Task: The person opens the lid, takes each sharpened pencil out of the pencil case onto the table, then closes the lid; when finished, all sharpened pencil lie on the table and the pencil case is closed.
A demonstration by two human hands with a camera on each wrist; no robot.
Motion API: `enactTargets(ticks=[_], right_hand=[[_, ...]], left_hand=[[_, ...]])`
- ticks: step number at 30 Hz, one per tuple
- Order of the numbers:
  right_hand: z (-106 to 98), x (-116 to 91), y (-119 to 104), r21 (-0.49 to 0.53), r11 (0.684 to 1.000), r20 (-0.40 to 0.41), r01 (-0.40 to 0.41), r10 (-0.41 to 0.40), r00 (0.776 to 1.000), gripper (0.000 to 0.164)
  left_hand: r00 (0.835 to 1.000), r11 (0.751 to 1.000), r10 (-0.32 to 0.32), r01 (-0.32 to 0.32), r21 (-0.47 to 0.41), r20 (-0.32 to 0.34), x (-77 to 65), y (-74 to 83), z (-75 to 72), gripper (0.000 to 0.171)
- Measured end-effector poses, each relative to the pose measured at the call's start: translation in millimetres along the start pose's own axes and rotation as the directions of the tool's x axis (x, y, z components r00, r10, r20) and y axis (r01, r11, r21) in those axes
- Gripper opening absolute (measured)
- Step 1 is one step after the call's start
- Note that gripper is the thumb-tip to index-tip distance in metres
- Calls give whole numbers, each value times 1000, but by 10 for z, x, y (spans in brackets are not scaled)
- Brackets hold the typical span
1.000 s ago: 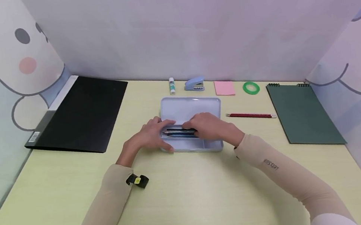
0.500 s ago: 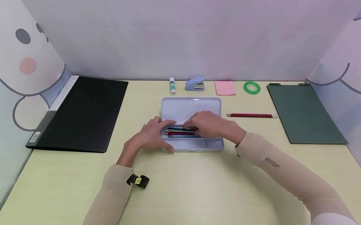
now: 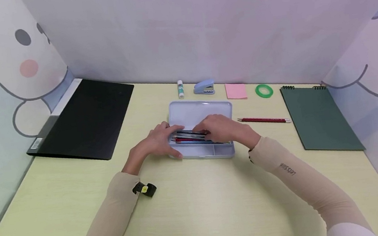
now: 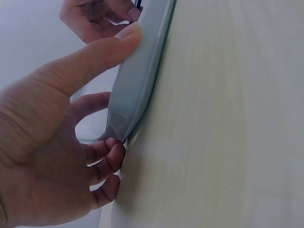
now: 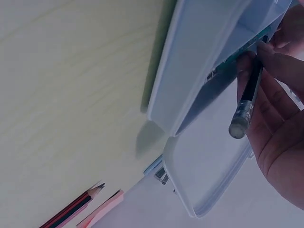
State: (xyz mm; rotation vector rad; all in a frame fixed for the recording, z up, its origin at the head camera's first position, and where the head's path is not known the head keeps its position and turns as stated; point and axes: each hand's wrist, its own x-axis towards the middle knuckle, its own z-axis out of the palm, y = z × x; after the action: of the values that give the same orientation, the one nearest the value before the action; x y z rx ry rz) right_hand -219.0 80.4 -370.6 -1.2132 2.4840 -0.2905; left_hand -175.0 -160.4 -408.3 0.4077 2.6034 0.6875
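An open light-blue pencil case [image 3: 196,151] lies mid-table with its lid [image 3: 199,110] folded back. Several pencils [image 3: 192,141], red and blue among them, lie in its long compartment. My left hand [image 3: 159,140] grips the case's left end, thumb on the front wall and fingers around the corner in the left wrist view. Over the compartment, my right hand [image 3: 219,128] pinches a dark pencil [image 5: 250,95] between thumb and fingers. That pencil's eraser end sticks out toward the right wrist camera; in the head view the hand covers part of it.
Behind the case are a glue stick [image 3: 180,89], a blue stapler [image 3: 204,87], pink sticky notes [image 3: 236,91] and green tape [image 3: 264,91]. A red pencil [image 3: 263,120] and a green spiral notebook [image 3: 321,117] lie right, a black folder [image 3: 86,118] left.
The pencils in the compartment have spread apart, with red and blue ones now in plain sight. My right hand has shifted very slightly. The left hand keeps its grip on the case.
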Motion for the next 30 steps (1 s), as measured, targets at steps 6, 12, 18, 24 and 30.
enactTargets(ticks=[6, 12, 18, 24, 30], right_hand=[[-92, -49, 55, 53, 998, 41, -46, 43, 998, 36], [-160, -122, 140, 125, 991, 107, -54, 41, 993, 39], [-221, -208, 210, 165, 986, 150, -33, 8, 989, 40], [-232, -280, 307, 210, 977, 170, -31, -5, 986, 40], [-249, -389, 398, 239, 970, 186, -42, -3, 983, 39]], left_hand=[[1000, 1000, 13, -13, 4, -8, 5, -7, 3, 94], [1000, 1000, 8, -8, -6, -7, 2, -3, 9, 94], [1000, 1000, -4, 3, -6, -8, 10, -4, 19, 95], [1000, 1000, -7, 7, -8, -9, 1, 3, 20, 95], [1000, 1000, -5, 5, -8, -13, -7, 5, 14, 96]])
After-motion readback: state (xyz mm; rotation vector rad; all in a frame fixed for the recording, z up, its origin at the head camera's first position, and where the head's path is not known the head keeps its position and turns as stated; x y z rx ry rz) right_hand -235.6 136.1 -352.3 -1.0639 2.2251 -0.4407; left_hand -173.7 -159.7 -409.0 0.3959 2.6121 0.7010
